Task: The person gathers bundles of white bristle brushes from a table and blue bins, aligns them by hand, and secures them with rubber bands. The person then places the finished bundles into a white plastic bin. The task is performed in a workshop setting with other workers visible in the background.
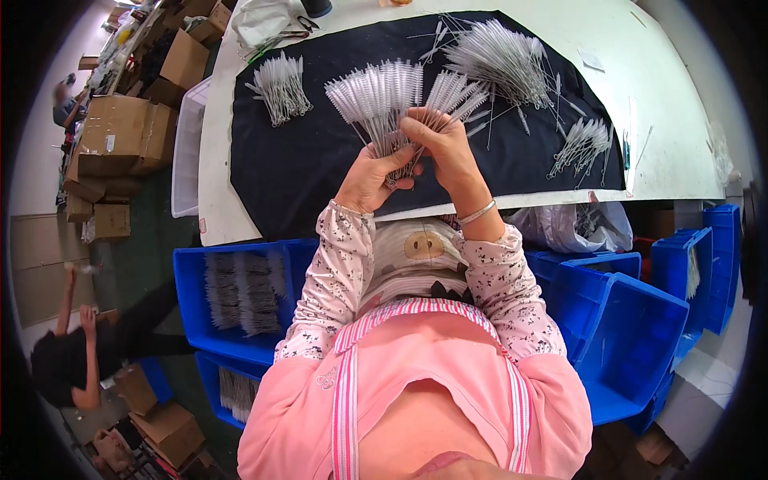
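My left hand (366,179) is closed round the wire stems of a thick fanned bundle of small white-bristled cleaning brushes (376,92), bristle ends pointing away from me. Close beside it, my right hand (450,150) grips a smaller bunch of the same brushes (453,93) by the stems, thumb pressed on top. The two hands nearly touch, and the looped wire ends show below my left fingers. Beneath them lies a black cloth (280,176). On it rest a small pile of brushes (282,86) at left, a large heap (502,60) at far right and a loose group (582,146) at right.
Blue bins (188,292) with stacked brushes stand at lower left. More blue bins (616,344) and a clear plastic bag (552,228) sit at right below the white table (672,120). Cardboard boxes (112,136) and another person (68,360) are at left.
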Demonstrator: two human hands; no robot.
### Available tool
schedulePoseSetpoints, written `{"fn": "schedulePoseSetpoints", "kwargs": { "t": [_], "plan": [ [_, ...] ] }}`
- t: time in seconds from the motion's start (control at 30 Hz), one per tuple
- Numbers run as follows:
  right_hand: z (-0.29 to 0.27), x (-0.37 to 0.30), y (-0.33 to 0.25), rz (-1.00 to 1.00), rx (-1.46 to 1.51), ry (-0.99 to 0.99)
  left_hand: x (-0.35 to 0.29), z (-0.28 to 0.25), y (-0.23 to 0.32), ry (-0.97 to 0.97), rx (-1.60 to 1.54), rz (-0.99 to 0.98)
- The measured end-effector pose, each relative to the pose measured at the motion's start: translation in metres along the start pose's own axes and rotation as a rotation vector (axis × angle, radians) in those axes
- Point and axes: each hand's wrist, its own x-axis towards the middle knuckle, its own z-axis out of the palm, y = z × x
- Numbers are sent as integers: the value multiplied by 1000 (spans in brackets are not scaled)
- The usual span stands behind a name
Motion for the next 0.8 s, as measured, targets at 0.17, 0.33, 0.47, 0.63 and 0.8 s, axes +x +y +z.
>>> {"fn": "schedulePoseSetpoints", "kwargs": {
  "t": [0.17,0.33,0.47,0.63,0.8],
  "plan": [
    [1,6,9,-51,99,59,3,2,-2,36,-28,25],
    [3,9,15,-78,184,54,4,6,-4,98,-104,59],
    [8,5,9,-54,183,17,4,7,-3,139,-48,104],
    [11,9,17,-85,116,7,7,-1,-6,174,21,147],
    [14,6,11,97,-121,-128,-16,-8,27,268,250,217]
  ]
}}
